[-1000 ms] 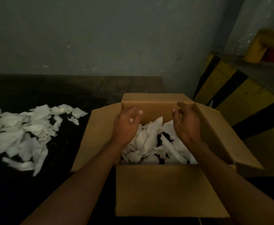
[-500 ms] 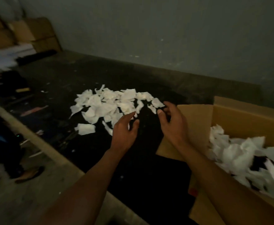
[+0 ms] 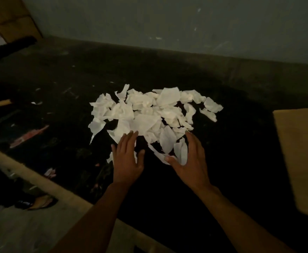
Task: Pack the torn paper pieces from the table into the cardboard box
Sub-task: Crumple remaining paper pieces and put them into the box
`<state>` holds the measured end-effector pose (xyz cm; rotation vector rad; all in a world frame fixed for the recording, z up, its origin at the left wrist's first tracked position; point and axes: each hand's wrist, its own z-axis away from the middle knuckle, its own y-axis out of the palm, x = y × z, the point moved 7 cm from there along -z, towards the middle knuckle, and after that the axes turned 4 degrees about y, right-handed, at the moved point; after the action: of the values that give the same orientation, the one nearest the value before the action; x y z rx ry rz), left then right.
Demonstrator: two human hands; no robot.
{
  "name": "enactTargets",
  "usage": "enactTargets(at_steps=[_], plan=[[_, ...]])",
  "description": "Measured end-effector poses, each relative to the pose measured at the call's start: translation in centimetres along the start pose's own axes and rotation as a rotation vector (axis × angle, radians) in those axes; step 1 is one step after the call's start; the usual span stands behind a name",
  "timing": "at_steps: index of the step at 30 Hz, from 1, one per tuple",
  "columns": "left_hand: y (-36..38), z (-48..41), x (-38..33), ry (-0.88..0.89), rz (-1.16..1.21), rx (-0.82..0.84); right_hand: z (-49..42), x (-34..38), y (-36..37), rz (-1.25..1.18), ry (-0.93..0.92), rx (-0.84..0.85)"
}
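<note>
From your head camera, you look down on a dark table with a heap of torn paper pieces lying white near its middle, close under the grey wall; your left hand lies palm down at the near left edge of the heap, fingers spread wide and holding nothing, fingertips over the nearest scraps; your right hand sits at the near right edge, likewise spread and empty, thumb touching a long strip, fingers curved along the side of the heap; whether either palm presses on the table you cannot tell. The cardboard box shows only as one flap at the right edge of the view, well apart from the heap; its inside is out of sight. At lower left, beyond the table's pale edge, the floor shows a sandal.
</note>
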<state>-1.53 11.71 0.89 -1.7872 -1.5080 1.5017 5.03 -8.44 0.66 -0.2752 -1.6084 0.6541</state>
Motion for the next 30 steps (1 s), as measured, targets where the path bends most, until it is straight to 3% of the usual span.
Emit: enactTargets(at_steps=[8, 13, 16, 20, 25, 30], plan=[[3.9, -5.2, 7.0, 0.347, -0.219, 0.311, -4.9, -1.1, 7.1, 0.263, 0.019, -0.034], [7.5, -6.1, 9.6, 0.299, -0.237, 0.464, -7.2, -2.5, 9.2, 0.386, 0.069, 0.047], [8.1, -6.0, 10.2, 0.274, -0.177, 0.448, -7.2, -2.9, 10.3, 0.394, -0.009, 0.002], [7.4, -6.4, 9.7, 0.281, -0.025, 0.380, -6.8, -3.1, 9.9, 0.154, 0.001, -0.097], [7.0, -5.9, 10.3, 0.293, -0.212, 0.306, -6.2, -2.9, 9.5, 0.460, -0.005, -0.199], [7.5, -6.3, 10.4, 0.312, -0.127, 0.322, -5.9, -2.5, 9.2, 0.569, -0.006, -0.263]])
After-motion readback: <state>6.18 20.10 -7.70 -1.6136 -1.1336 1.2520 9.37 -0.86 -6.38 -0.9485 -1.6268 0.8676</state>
